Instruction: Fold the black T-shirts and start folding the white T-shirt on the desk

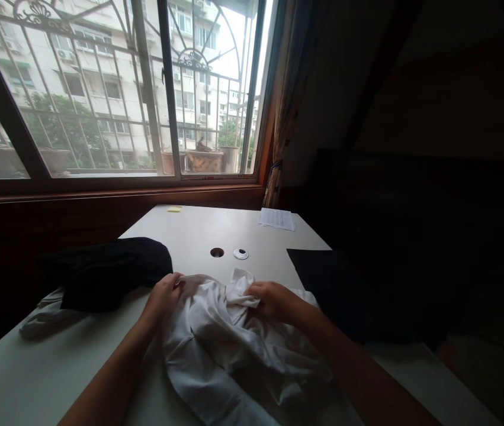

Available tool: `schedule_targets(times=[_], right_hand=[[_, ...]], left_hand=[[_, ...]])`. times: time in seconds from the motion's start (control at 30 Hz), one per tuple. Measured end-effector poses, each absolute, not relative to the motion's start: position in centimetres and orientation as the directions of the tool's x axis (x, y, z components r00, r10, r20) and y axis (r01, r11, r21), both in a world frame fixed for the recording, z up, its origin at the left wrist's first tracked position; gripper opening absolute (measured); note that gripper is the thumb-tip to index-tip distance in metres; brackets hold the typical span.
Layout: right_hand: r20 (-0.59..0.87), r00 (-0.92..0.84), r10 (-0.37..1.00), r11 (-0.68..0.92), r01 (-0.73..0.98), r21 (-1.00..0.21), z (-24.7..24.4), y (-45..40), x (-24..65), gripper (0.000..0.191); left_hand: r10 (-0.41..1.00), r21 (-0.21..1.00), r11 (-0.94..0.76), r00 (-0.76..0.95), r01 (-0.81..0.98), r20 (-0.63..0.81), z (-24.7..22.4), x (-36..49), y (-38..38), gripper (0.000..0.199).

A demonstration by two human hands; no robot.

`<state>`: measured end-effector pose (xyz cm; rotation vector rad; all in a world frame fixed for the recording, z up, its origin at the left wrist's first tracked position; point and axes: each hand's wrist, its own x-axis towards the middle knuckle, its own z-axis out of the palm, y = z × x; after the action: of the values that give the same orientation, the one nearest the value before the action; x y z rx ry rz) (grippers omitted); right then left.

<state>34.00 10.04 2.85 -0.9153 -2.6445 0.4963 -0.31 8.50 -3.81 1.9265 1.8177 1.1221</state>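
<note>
A crumpled white garment [216, 349] lies bunched at the near side of the white table [198, 234]; its exact kind is hidden by the folds. My left hand [166, 291] grips its upper left edge with curled fingers. On the other side, my right hand [273, 300] pinches a raised fold near the garment's top. Part of the cloth spreads below both hands toward me.
Left of the garment rests a dark cloth pile [114, 269] with a paler cloth [47, 316] beneath. A flat dark cloth [336, 284] covers the right side. Farther back are a round hole [217, 252], a white cap [240, 254], papers [277, 219] and yellow notes [174, 209].
</note>
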Motion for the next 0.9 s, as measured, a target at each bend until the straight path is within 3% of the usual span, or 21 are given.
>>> schedule_targets(times=[0.13, 0.23, 0.33, 0.4, 0.5, 0.57, 0.77, 0.9], right_hand=[[0.165, -0.653, 0.739, 0.599, 0.525, -0.604, 2.9, 11.5, 35.2, 0.027], [0.06, -0.577, 0.815, 0.379, 0.451, -0.808, 3.6, 11.7, 36.7, 0.039], [-0.048, -0.53, 0.847, 0.102, 0.25, -0.963, 5.0, 11.3, 38.2, 0.045], [-0.001, -0.431, 0.902, 0.034, 0.074, -0.997, 6.3, 11.3, 39.0, 0.045], [0.114, -0.197, 0.974, 0.097, -0.093, -0.991, 7.8, 11.9, 39.6, 0.041], [0.156, -0.041, 0.987, 0.15, -0.117, -0.982, 8.0, 12.8, 39.8, 0.039], [0.304, 0.16, 0.939, 0.287, 0.126, -0.95, 4.0, 16.1, 40.0, 0.039], [0.385, 0.196, 0.902, 0.333, 0.253, -0.908, 0.2, 16.8, 39.3, 0.057]], left_hand=[[0.863, 0.732, -0.144, -0.277, 0.665, 0.422, -3.6, -2.5, 9.1, 0.025], [0.8, 0.805, -0.129, -0.42, 0.578, 0.429, -3.5, -4.1, 9.4, 0.027], [0.758, 0.846, -0.117, -0.503, 0.521, 0.415, -3.2, -5.0, 9.3, 0.029], [0.746, 0.847, -0.096, -0.526, 0.522, 0.409, -2.9, -5.0, 9.1, 0.032], [0.756, 0.84, -0.082, -0.516, 0.536, 0.403, -2.4, -4.4, 8.9, 0.036], [0.781, 0.837, -0.086, -0.485, 0.54, 0.393, -2.1, -3.8, 8.8, 0.038], [0.83, 0.822, -0.071, -0.423, 0.565, 0.363, -2.3, -3.0, 8.8, 0.041], [0.847, 0.815, -0.093, -0.384, 0.571, 0.366, -3.0, -2.8, 9.0, 0.039]])
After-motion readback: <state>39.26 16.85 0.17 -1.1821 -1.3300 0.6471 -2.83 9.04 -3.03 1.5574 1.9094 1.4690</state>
